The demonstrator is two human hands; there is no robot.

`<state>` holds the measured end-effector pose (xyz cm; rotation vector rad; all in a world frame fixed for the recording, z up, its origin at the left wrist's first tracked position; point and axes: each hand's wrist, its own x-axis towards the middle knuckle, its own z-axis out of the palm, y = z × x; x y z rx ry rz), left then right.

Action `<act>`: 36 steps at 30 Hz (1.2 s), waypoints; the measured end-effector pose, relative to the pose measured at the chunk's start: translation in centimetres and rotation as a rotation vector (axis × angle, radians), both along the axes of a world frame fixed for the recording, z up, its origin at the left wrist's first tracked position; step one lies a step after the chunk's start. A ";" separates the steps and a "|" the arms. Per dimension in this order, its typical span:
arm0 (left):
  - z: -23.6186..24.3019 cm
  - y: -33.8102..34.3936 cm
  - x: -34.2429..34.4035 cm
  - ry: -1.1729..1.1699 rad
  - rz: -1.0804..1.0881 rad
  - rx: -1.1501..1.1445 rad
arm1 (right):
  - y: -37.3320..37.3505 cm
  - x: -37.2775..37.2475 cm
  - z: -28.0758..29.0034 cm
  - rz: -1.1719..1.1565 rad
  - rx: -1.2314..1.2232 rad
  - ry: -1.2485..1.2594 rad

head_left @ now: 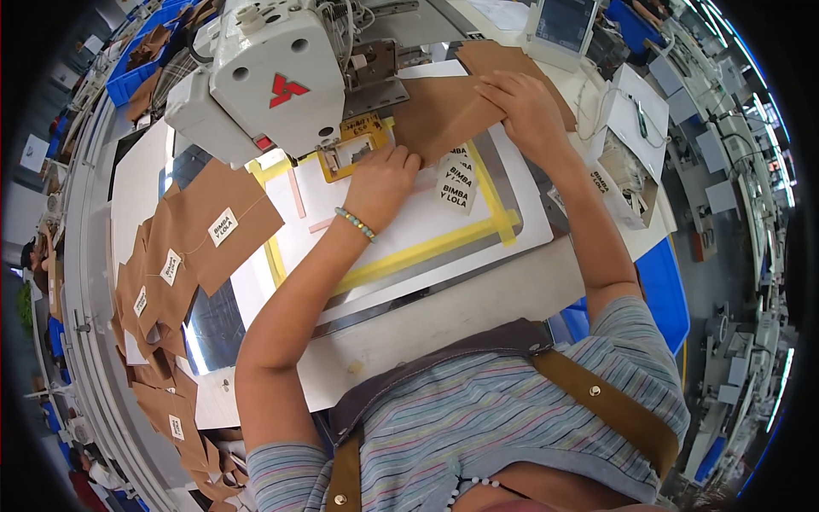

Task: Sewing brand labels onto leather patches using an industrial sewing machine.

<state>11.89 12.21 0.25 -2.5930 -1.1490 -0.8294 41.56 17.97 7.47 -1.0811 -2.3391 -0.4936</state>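
A brown fabric panel (444, 111) lies under the right side of the white sewing machine head (273, 77). My right hand (522, 107) grips the panel's right edge, fingers over the top. Beside the yellow clamp frame (341, 166), my left hand (384, 183) has its fingers curled at the panel's lower left corner; whatever is between the fingertips is hidden. Several white labels with black print (457, 188) lie overlapping on the white work plate (401, 230), just below the panel. Yellow tape (401, 260) borders the plate.
Brown panels with white labels (200, 226), joined by threads, hang over the table's left side. More brown pieces (520, 72) are stacked behind my right hand. A screen (563, 26), an open white box (627, 166) and a blue bin (665, 290) stand to the right.
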 end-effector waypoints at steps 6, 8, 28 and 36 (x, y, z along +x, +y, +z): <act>-0.4 -2.7 -3.2 0.180 -0.032 0.081 | -1.5 -3.1 -1.2 0.031 -0.144 0.044; -0.5 -3.7 -4.5 0.289 0.021 0.144 | -1.7 -3.9 -2.1 0.055 -0.206 0.049; 0.4 -12.8 -10.7 0.176 0.370 -0.271 | -10.6 -7.7 -5.8 0.067 -0.463 -0.277; -0.3 -14.4 -10.9 0.048 0.374 -0.189 | -9.9 -6.6 -5.4 0.130 -0.479 -0.145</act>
